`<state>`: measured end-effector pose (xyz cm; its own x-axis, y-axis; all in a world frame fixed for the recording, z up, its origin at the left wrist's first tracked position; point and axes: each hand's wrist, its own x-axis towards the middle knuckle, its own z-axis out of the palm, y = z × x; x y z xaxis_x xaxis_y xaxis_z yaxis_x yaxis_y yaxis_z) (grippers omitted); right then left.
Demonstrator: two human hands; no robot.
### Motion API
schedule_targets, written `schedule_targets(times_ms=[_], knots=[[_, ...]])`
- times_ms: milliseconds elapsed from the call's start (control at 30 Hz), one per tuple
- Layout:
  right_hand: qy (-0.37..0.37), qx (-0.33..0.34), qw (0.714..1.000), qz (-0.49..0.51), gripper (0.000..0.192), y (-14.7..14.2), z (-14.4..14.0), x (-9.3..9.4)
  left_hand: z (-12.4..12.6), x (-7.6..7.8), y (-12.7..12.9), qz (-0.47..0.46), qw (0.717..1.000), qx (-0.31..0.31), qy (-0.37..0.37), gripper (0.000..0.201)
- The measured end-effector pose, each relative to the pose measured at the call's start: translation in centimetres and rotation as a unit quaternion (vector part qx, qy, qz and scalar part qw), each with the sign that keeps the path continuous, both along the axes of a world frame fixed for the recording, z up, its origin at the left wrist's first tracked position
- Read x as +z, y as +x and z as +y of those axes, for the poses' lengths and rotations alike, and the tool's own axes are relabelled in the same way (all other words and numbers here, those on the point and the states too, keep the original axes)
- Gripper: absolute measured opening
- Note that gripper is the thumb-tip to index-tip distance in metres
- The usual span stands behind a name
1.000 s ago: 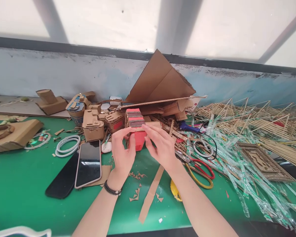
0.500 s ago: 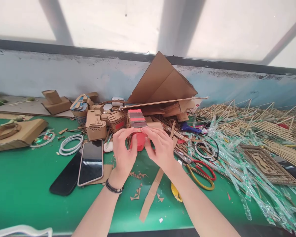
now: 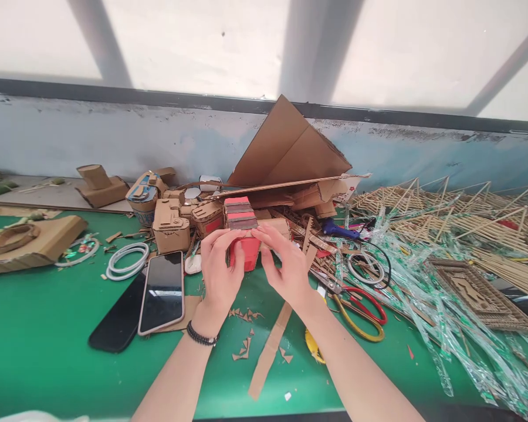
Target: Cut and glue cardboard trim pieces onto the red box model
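A small red cardboard box (image 3: 246,253) with dark and red strips (image 3: 240,214) across its sloping top stands on the green table in front of me. My left hand (image 3: 222,264) is closed on its left side, fingers bent over the upper edge and thumb against the red front. From the right, my right hand (image 3: 284,258) rests its fingertips on the same edge, its thumb slightly off the front. A thin, pale cardboard strip (image 3: 245,233) shows between the fingertips. Below the hands lie a long cardboard strip (image 3: 270,351) and small triangular cardboard scraps (image 3: 243,349).
Two phones (image 3: 162,290) and white rings (image 3: 127,261) lie at left, beside cardboard models (image 3: 171,225). At right are scissors (image 3: 363,313), a blue glue gun (image 3: 341,230), clear plastic wrappers (image 3: 422,310) and bundled sticks (image 3: 466,217). A large cardboard sheet (image 3: 290,143) leans behind.
My right thumb has moved slightly right, away from the red front. Both hands remain at the box's upper edge. The view has shifted slightly.
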<state>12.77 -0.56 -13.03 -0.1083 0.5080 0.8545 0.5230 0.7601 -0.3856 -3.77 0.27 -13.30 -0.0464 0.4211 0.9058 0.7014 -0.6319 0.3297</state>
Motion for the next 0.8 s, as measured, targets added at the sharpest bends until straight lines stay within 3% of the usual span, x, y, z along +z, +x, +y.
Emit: schedule_targets(times_ms=[300, 433, 600, 700, 800], knots=[[-0.095, 0.055, 0.990, 0.085, 0.048, -0.3, -0.2, 0.4, -0.3, 0.2, 0.1, -0.018, 1.000, 0.004, -0.009, 0.023], [-0.142, 0.107, 0.965, 0.191, 0.045, 0.7, 0.2, 0.2, -0.3, 0.1, -0.1, -0.022, 1.000, -0.007, -0.002, 0.027], [-0.212, 0.194, 0.928, 0.237, 0.051, 2.1, 0.7, 0.2, -0.4, 0.5, -0.1, -0.016, 0.999, -0.018, 0.022, 0.033], [-0.216, 0.212, 0.909, 0.285, 0.061, 1.9, 0.2, 1.1, -0.6, 0.5, -0.3, -0.006, 0.998, -0.006, 0.059, 0.033], [-0.181, 0.186, 0.924, 0.281, 0.060, 1.4, -0.8, 1.8, -0.9, 0.3, -0.4, -0.007, 0.997, -0.015, 0.072, 0.035]])
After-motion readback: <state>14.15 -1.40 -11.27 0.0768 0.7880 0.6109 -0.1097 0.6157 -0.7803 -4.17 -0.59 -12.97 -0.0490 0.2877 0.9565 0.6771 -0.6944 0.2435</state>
